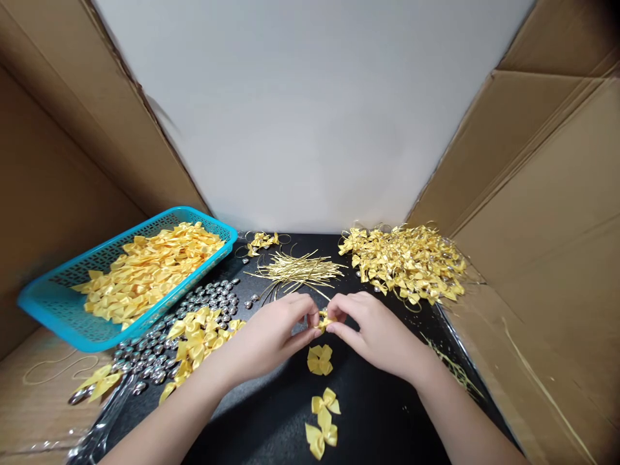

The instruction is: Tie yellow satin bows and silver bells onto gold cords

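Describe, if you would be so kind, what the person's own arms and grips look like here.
The left forearm and right forearm are bare as far as the picture shows them, with no sleeve, watch or bracelet in view. The left grip and right grip are ungloved, and no ring shows, though some fingers are partly hidden.
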`<control>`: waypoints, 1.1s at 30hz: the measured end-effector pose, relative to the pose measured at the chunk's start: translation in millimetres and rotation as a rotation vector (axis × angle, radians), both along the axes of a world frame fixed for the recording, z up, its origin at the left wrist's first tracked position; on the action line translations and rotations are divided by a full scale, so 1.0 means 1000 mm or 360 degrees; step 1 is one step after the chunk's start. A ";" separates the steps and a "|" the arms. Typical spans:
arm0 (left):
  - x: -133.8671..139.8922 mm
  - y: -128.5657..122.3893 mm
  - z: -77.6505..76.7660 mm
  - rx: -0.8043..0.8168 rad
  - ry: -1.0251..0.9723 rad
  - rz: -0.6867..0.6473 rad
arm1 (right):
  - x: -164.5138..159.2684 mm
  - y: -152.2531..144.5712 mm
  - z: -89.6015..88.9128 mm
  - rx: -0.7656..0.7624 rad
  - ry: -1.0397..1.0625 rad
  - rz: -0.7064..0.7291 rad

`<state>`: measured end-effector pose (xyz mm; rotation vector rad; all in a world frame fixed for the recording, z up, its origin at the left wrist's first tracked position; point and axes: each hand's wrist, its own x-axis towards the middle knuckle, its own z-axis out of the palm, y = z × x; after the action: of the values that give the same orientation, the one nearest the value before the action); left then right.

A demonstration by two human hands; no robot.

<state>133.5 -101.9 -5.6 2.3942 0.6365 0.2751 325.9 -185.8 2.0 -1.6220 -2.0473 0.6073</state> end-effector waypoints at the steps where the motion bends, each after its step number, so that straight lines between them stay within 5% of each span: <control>1: 0.000 -0.001 0.001 0.0013 0.0006 -0.0009 | -0.001 0.000 -0.001 -0.0008 -0.0031 0.0008; 33: 0.000 -0.004 0.001 0.0045 0.0098 -0.0072 | -0.015 0.003 -0.004 0.0015 -0.0364 0.0090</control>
<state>133.5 -106.2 -4.1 2.4488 0.6093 0.1934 310.9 -183.2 -1.8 -1.7008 -2.2611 0.4477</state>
